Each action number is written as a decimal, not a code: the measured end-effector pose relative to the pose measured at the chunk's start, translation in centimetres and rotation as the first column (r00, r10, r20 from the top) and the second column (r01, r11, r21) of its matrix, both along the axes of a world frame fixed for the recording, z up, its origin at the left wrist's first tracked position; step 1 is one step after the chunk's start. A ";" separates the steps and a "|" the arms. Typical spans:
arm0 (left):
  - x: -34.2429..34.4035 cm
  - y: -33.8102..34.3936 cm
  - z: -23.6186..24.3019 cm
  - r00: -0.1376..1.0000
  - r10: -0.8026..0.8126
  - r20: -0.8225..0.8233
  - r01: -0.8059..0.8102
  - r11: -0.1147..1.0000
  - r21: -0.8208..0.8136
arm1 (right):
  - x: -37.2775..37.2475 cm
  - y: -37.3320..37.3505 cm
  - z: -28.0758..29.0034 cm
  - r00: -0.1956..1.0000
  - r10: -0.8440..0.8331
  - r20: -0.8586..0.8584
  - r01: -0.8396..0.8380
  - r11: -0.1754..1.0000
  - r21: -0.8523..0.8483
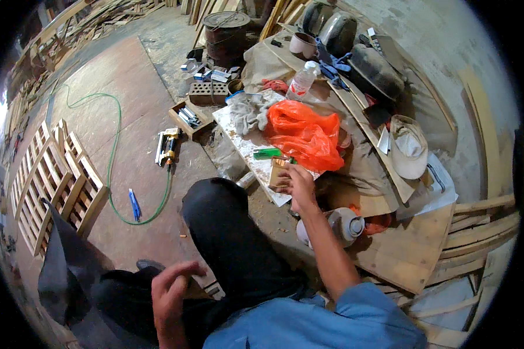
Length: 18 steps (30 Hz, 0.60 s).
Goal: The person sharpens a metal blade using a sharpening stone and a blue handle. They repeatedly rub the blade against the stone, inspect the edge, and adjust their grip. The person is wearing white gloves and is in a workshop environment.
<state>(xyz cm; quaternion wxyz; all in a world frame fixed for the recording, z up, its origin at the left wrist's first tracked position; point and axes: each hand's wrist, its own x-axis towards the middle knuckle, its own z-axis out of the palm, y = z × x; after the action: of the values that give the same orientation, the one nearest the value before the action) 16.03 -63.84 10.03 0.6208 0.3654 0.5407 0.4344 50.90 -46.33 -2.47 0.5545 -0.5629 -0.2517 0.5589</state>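
Observation:
My right hand (298,185) is closed on a small cigarette pack (278,173) above the edge of a white, dusty board (239,142). Just beyond the pack lies a green lighter (266,153). An orange plastic bag (305,132) spreads behind my fingers, and a pair of grey work gloves (247,113) rests at its left. Low in the view, my left hand (172,291) hovers by my knee with bent fingers apart and nothing visible in it.
On the floor to the left are a nail gun (167,145) on a green hose (117,122), a blue pen-like tool (134,205) and slatted wooden frames (52,186). A clear bottle (303,80), a cap (409,145) and a jug (346,225) stand around the board.

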 end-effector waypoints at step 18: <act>6.0 1.0 5.1 0.756 -0.653 0.049 0.617 0.736 0.278 | 11.8 3.2 2.4 0.743 -0.159 0.650 0.126 0.987 0.098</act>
<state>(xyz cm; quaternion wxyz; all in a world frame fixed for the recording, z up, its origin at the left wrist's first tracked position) 22.03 -62.81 15.13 0.7191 0.5694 0.2793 0.2840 62.69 -43.10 -0.06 0.4854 -0.7271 -0.3994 0.2761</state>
